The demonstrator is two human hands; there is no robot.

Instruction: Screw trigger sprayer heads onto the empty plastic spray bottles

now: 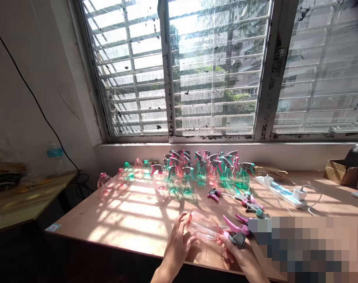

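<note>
A clear pink spray bottle (203,225) lies tilted on its side just above the table's front edge. My left hand (178,240) is closed around its base end. At the neck, my right hand (240,253) grips a pink and black trigger spray head (238,236); whether the head is screwed on cannot be seen. Several loose spray heads (249,204) in pink, green and black lie beyond my right hand, with another loose spray head (214,194) a little left of them.
Green and pink bottles with spray heads (201,175) stand grouped at the back. Several headless bottles (123,179) stand left of them. A white power strip (280,192) with plugs and a cardboard box (338,171) are on the right. A blurred patch covers the lower right.
</note>
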